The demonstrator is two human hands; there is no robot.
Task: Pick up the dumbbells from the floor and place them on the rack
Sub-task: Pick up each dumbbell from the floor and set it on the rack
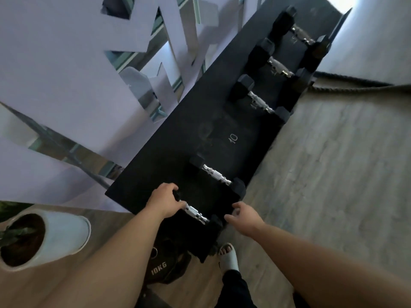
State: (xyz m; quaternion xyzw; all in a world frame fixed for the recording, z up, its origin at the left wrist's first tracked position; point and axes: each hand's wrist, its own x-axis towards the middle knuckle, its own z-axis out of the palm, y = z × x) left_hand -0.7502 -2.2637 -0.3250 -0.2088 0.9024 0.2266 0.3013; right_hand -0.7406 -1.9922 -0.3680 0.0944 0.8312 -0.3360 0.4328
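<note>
Black on black makes much of this hard to read: the rack (178, 138) is a long dark shelf running away toward the upper right, and the rubber heads of the dumbbells on it almost melt into its surface, so mainly their chrome handles stand out. The nearest dumbbell (195, 213) lies at the rack's near end. The left hand (165, 202) is curled around its far head, hiding most of that head, with fingertips touching the start of the handle. The right hand (243, 215) hovers just beside the near head, fingers loosely spread and gripping nothing. A second dumbbell (216, 175) sits just beyond, and three more (259, 102) lie farther up the rack, the last ones blurred. A chalky "10" (233, 138) marks the bare stretch between. Below the rack's edge a weight plate (159, 271) reading "10KG" is partly hidden by the left forearm. A white plant pot (66, 232) is cut off at left, and a sandalled foot (229, 256) shows below.
</note>
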